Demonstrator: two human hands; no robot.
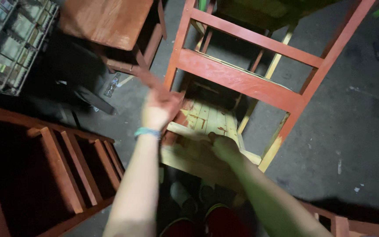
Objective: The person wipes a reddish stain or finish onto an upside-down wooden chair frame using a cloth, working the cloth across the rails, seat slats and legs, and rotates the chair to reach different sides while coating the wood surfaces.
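Left hand (158, 112) mid-frame, grip closed on blurred brush (148, 81); right hand (224, 147) clamped on bare seat edge of red-painted chair (237, 79). Risk: smearing wet paint.

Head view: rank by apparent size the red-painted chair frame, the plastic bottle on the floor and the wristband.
1. red-painted chair frame, by far the largest.
2. plastic bottle.
3. wristband; it looks close to the bottle and sits nearer the camera, so this order is unsure.

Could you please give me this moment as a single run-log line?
left hand: raised, blurred, at red chair frame | right hand: resting on unpainted seat edge | nearby: plastic bottle on floor
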